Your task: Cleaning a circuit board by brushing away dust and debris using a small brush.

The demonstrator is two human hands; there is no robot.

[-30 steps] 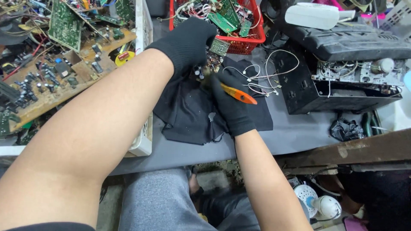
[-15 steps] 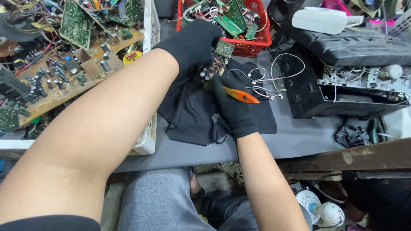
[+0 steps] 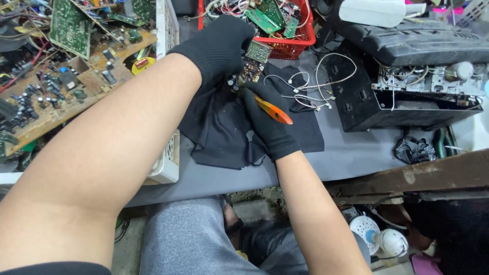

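Working tip of the orange-handled cutting tool [image 3: 273, 111] hidden behind the black-gloved right hand [image 3: 269, 119], small brown circuit board [image 3: 253, 62] half covered by the black-gloved left hand [image 3: 219, 48], red plastic basket [image 3: 305, 42] at twelve o'clock cut off by the top edge, board components too small to tell

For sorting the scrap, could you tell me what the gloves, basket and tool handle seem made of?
Gloves: matte black knit fabric, apparently.
Basket: glossy red plastic, moulded slotted walls.
Tool handle: smooth orange plastic or rubber, probably.
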